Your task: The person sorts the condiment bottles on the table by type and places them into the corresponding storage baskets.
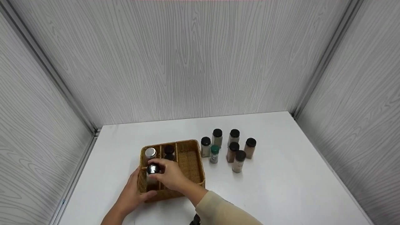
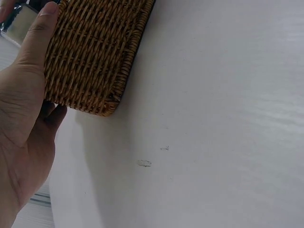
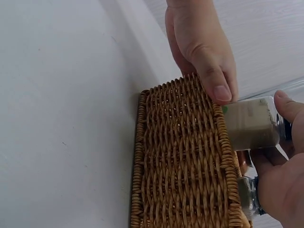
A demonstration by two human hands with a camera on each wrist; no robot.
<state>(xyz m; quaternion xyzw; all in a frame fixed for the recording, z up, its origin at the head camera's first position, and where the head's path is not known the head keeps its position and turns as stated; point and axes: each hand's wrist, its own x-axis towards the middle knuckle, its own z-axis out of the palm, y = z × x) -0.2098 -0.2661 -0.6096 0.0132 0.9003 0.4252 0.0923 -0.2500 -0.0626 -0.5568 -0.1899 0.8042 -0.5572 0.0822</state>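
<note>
A wicker basket with compartments stands on the left part of the table. My left hand grips its near left corner, thumb at the front rim and fingers along the side. With thumb and fingers, my right hand pinches a spice jar by its shiny black cap. That jar, clear with pale contents, sits partly below the rim in the front left compartment. Behind it is a silver-capped jar; a dark-capped jar occupies the middle column. Another jar shows beside my right hand.
Right of the basket stand several black-capped spice jars and a smaller green-capped jar, all upright on the white table. Wood-grain panels enclose the table at the back and sides. A small dark object lies near the right sleeve.
</note>
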